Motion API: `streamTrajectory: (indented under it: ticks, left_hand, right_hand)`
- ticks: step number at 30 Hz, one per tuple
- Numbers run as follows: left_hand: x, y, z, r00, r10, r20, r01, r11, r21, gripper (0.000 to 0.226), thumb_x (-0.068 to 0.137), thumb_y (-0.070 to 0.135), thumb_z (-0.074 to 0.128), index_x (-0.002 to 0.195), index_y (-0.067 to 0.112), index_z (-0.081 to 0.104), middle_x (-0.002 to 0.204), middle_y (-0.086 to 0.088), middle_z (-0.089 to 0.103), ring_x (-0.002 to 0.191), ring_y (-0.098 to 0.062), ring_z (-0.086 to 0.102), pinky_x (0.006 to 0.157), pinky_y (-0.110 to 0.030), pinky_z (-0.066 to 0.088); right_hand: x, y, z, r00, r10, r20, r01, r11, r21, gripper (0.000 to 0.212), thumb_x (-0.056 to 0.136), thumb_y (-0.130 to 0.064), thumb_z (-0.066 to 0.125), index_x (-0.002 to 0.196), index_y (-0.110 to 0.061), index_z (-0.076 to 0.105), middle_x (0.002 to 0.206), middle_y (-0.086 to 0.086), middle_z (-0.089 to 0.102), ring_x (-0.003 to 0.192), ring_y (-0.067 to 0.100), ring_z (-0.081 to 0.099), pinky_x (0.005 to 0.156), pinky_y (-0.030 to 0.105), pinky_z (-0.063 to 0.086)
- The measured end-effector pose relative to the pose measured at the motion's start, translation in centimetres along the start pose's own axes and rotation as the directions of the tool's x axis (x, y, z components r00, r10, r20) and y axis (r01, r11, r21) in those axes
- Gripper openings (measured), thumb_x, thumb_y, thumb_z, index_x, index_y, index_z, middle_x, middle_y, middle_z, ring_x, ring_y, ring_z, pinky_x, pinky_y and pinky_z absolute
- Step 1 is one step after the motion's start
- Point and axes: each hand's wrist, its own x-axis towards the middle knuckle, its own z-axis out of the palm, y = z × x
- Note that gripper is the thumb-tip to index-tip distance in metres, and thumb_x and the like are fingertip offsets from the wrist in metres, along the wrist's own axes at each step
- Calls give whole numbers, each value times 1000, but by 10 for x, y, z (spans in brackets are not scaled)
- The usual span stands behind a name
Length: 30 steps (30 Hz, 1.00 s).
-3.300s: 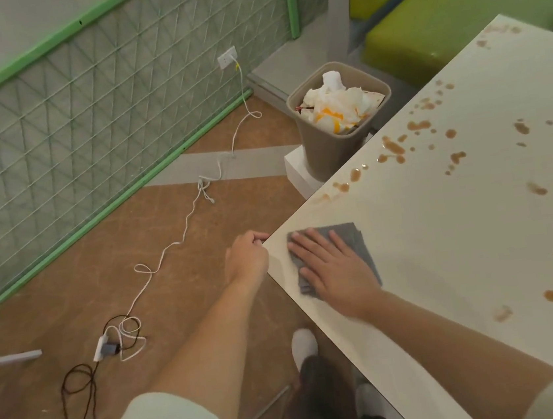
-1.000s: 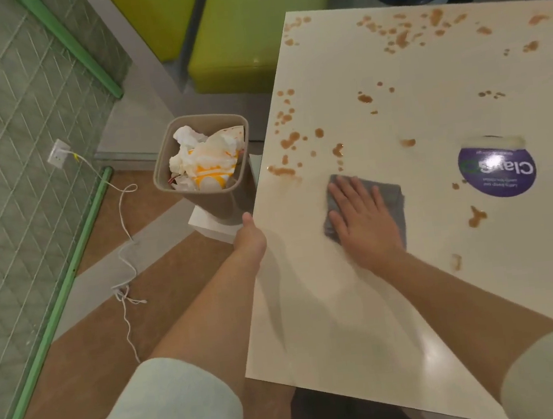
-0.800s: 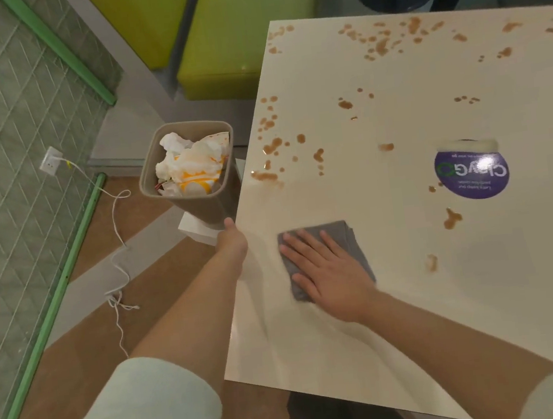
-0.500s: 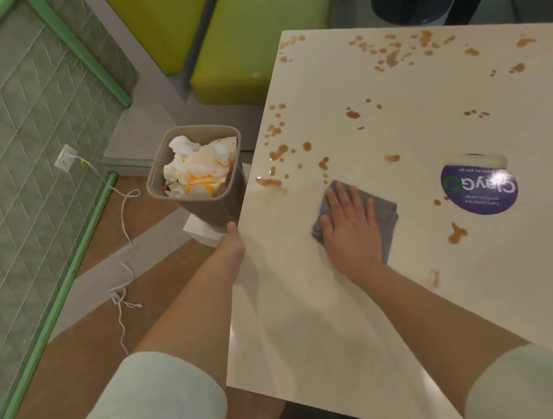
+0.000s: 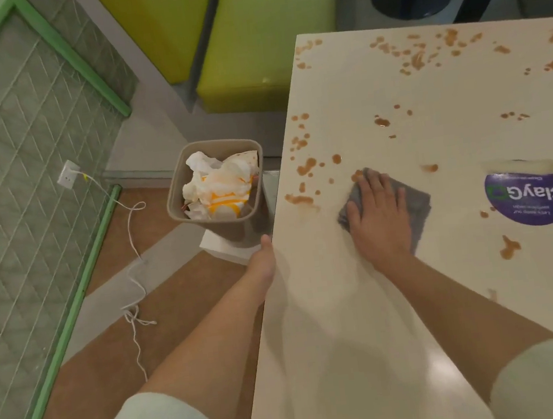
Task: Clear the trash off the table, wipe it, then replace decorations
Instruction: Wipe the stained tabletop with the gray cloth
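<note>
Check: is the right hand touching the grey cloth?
Touching. The head view shows the right hand lying flat, fingers straight, on the grey cloth, pressing it onto the table.

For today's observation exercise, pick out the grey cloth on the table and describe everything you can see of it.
The grey cloth looks like soft fabric, folded into a rough rectangle. It lies flat on the cream table, set at an angle to its edges, left of the purple round sticker and apart from it. The right hand presses on it with straight fingers, covering much of it. Its far left corner touches a brown stain.
</note>
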Motion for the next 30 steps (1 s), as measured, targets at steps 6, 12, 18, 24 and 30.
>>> streamTrajectory:
  ticks: [6, 12, 18, 24, 30]
  left_hand:
    - [24, 34, 2, 1000, -24, 8, 24, 998, -58, 71, 101, 58, 17, 144, 7, 41, 142, -12, 51, 130, -33, 47, 110, -46, 37]
    - [39, 42, 11, 998, -32, -47, 28, 997, -71, 63, 106, 44, 17, 146, 0, 35, 150, -18, 39, 138, -34, 36, 111, -39, 28]
    - [53, 57, 15, 996, -48, -70, 37, 988, -149, 61, 105, 46, 22, 144, 2, 40, 146, -16, 45, 133, -32, 42, 111, -39, 33]
    - [49, 53, 21, 980, 46, -193, -56, 997, -47, 63, 106, 44, 16, 135, -2, 50, 139, -21, 50, 129, -35, 46, 105, -40, 38]
    - [52, 57, 24, 958, 59, -280, -37, 996, 86, 67, 106, 45, 14, 128, -1, 57, 133, -21, 56, 125, -37, 50, 103, -42, 36]
  right_hand:
    - [-7, -11, 7, 941, -319, 112, 324, 946, -22, 58, 102, -44, 6, 157, -24, 12, 164, -8, 8, 150, 7, -2, 122, 38, 1]
    - [48, -5, 1, 997, 73, -2, -73, 997, -26, 59, 103, -39, 11, 157, -17, 11, 165, -3, 3, 151, 14, -3, 123, 42, -1]
    - [1, -28, 11, 956, -267, 124, 270, 963, -6, 57, 103, -45, 12, 157, -25, 11, 164, -9, 5, 150, 6, -6, 122, 37, 0]
    - [52, -7, 0, 992, 126, 31, -126, 992, 17, 61, 100, -44, -4, 157, -23, 4, 164, -8, -3, 150, 8, -10, 122, 36, -7]
    - [-7, -64, 17, 993, -83, 80, 82, 996, 17, 58, 103, -39, 14, 157, -21, 11, 165, -5, 3, 151, 10, -6, 123, 41, 2]
